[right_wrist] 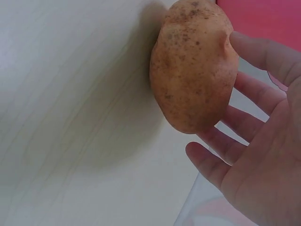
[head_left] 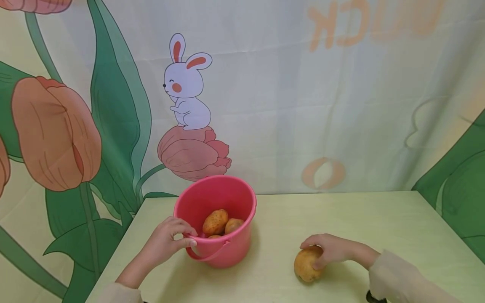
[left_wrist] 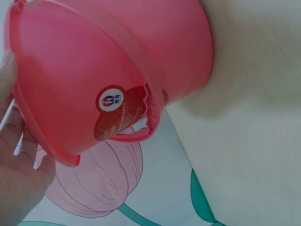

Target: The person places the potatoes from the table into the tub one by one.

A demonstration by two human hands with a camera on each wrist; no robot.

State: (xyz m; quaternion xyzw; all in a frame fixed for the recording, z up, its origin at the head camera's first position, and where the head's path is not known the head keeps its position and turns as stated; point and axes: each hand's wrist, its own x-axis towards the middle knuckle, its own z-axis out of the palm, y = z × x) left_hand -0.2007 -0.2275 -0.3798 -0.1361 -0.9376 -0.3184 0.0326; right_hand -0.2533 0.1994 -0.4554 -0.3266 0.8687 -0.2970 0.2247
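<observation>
A pink bucket (head_left: 238,246) stands at the left of the table, its handle hanging down the front. Several brown potatoes (head_left: 215,222) lie inside it. My left hand (head_left: 166,240) pinches the near-left rim between thumb and fingers; the left wrist view shows the bucket's side (left_wrist: 70,75) with a red label (left_wrist: 120,113). To the right of the bucket, my right hand (head_left: 333,248) holds a single potato (head_left: 306,266) from above. Thumb and fingers span that potato (right_wrist: 193,70) in the right wrist view. Whether it touches the table cannot be told.
The pale wooden table (head_left: 363,219) ends at a cloth backdrop (head_left: 280,105) printed with tulips and a rabbit. Its back edge runs just behind the bucket. A dark band (head_left: 375,297) circles the right wrist.
</observation>
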